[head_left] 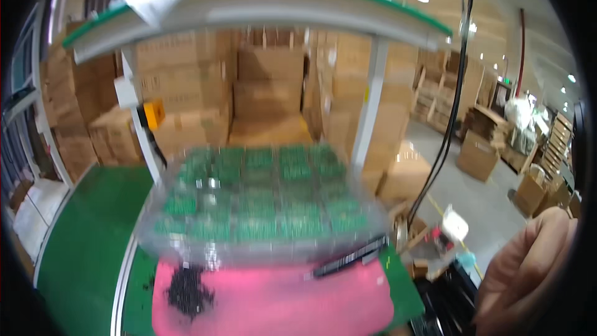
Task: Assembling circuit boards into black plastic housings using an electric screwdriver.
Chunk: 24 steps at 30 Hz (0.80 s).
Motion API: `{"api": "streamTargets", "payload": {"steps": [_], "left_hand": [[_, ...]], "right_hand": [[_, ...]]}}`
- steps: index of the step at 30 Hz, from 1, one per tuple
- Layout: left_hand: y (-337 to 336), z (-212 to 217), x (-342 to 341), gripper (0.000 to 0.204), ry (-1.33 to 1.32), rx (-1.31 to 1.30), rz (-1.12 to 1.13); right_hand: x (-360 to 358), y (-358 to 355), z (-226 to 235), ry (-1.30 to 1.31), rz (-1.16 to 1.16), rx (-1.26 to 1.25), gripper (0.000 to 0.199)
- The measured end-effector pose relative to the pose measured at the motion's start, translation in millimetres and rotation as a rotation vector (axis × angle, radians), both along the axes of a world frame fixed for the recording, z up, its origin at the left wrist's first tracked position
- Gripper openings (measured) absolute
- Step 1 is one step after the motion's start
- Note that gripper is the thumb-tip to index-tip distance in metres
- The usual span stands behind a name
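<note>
- I see one hand from my remote view: the right hand point(528, 267), raised at the right rim, close to the camera and apart from the mat.
- Its fingers are bent and lie close together; I cannot tell whether the tips pinch anything, since they are blurred and partly cut off. The left hand is out of my view, so I cannot tell how its fingers stand.
- Nearest below that hand are glossy black items point(451, 292) beside the bench, too smeared for me to name; I judge they sit there to be within easy reach.
- The green circuit boards point(258, 230) are in front of the wearer, in rows inside a clear plastic tray point(249, 252). The grid probably keeps them apart and easy to count.
- On the pink mat point(280, 308), toward its left, lies a loose heap of tiny black parts point(188, 291). I take it the pale, plain surface makes such small dark pieces easier to spot.
- A slim black strip point(351, 258) lies aslant by the tray's near right corner, perhaps set there to leave the mat's middle free.
- A raised shelf point(261, 9) spans the bench on posts, which seems meant to leave working room underneath.
</note>
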<state>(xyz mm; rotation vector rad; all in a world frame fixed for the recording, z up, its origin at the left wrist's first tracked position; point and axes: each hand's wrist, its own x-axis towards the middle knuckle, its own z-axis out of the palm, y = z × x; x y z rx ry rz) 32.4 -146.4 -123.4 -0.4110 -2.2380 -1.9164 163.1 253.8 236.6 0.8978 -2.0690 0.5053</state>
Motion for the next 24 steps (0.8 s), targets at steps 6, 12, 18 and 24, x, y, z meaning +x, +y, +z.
{"api": "streamTargets", "payload": {"steps": [6, 12, 18, 24], "left_hand": [[39, 60, -3, 0.012, 0.113, 0.159, -0.1], [35, 70, 27, 0.012, 0.106, 0.225, -0.175], [87, 33, 6, 0.015, 0.154, -0.022, -0.638], [96, 58, 13, 0.013, -0.004, -0.008, -0.618]], "right_hand": [[14, -52, -45, -0.041, -0.104, -0.137, 0.024], [11, -104, -41, 0.05, -0.079, -0.118, 0.021], [-10, -168, -23, 0.286, -0.29, 0.056, 0.018], [54, -211, -9, 0.248, -0.868, -0.348, 0.02]]}}
